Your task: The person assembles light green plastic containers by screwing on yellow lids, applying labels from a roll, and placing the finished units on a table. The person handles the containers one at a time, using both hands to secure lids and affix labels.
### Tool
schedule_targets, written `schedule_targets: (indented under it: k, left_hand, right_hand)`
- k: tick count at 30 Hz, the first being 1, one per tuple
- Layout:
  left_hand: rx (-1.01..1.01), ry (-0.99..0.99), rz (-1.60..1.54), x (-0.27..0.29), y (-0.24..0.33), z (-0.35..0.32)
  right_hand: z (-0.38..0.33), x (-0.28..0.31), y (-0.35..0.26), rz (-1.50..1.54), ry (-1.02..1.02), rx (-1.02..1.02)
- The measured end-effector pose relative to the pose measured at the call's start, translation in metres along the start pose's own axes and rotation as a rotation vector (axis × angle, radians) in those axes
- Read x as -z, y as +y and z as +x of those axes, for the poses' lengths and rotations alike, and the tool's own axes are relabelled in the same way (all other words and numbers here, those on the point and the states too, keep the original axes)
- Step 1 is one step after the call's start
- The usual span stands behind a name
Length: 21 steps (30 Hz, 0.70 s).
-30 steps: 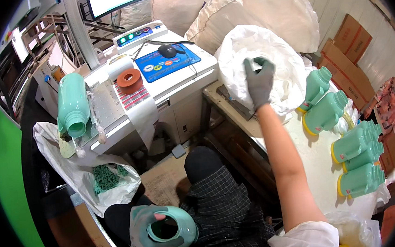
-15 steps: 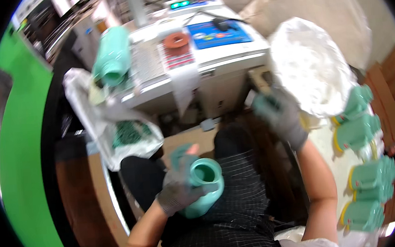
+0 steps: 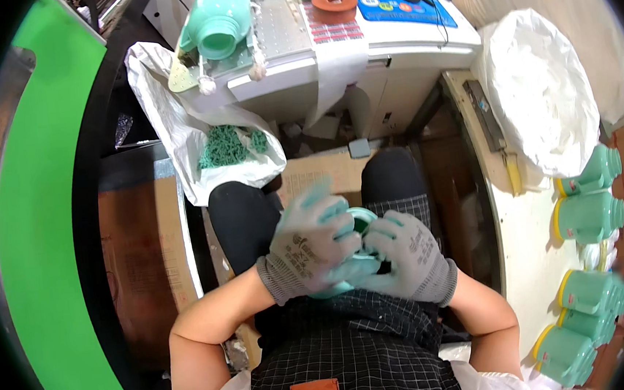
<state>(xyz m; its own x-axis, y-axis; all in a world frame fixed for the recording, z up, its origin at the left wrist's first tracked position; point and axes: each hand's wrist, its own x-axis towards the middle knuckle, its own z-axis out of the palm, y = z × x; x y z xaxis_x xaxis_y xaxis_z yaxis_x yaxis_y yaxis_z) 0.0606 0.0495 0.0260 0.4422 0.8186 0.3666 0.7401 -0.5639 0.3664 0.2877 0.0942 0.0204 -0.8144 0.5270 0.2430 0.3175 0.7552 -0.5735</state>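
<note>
A mint-green plastic bottle [image 3: 332,292] rests in my lap with its round mouth turned up, largely covered by both hands. My left hand [image 3: 309,246], in a grey glove with green-coated fingers, is wrapped round the bottle's neck side; its upper fingertips are smeared by motion. Wearing a matching glove, my right hand [image 3: 409,259] has its fingers curled in at the mouth's right edge. Whatever sits between those right fingers is hidden.
Left of my knees, a white sack [image 3: 168,133] holds green plastic scraps [image 3: 224,147]. Another green bottle [image 3: 218,26] lies on the white machine [image 3: 280,65] ahead, near an orange tape roll [image 3: 334,6]. On the right bench stand a white lined bin [image 3: 538,89] and several yellow-based green bottles [image 3: 588,217].
My right hand has come from the bench side by the bin to the bottle's mouth. My left hand has shifted up and right around the bottle. The view has tilted down.
</note>
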Motion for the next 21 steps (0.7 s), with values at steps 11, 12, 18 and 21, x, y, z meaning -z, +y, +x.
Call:
schedule_targets:
  k: [11, 12, 18, 21]
  left_hand:
    - [-0.039, -0.622, 0.437, 0.010, 0.011, 0.085]
    - [-0.055, -0.674, 0.449, 0.012, 0.008, 0.096]
    - [-0.025, -0.970, 0.208, -0.019, -0.010, 0.118]
    - [-0.078, -1.083, 0.361, -0.026, 0.002, 0.138]
  right_hand:
    - [-0.016, -0.025, 0.018, -0.152, 0.235, 0.010]
    - [-0.015, -0.024, 0.020, -0.157, 0.243, 0.004]
    - [-0.023, -0.023, 0.028, -0.092, 0.324, 0.019]
    - [-0.027, -0.025, 0.035, -0.029, 0.363, 0.007]
